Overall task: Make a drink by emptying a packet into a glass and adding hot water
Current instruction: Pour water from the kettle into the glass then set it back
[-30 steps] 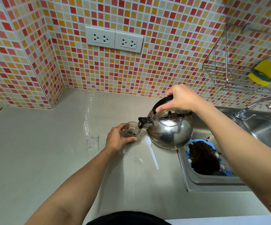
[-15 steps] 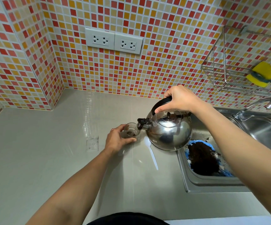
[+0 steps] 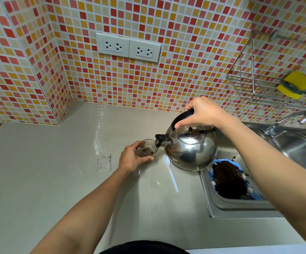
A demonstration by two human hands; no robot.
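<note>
A small clear glass with dark powder at its bottom stands on the grey counter. My left hand wraps around its near side. My right hand grips the black handle of a shiny steel kettle, held tilted to the left above the counter. Its black spout hangs just over the glass rim. An emptied clear packet lies flat to the left of my left hand.
A white plastic spoon lies on the counter below the kettle. Right of it is a steel sink holding dark grounds on a blue cloth. A tap and a wire rack with a yellow sponge are at right.
The kettle has tipped a little further left, bringing its spout over the glass rim. My left hand stays on the glass.
</note>
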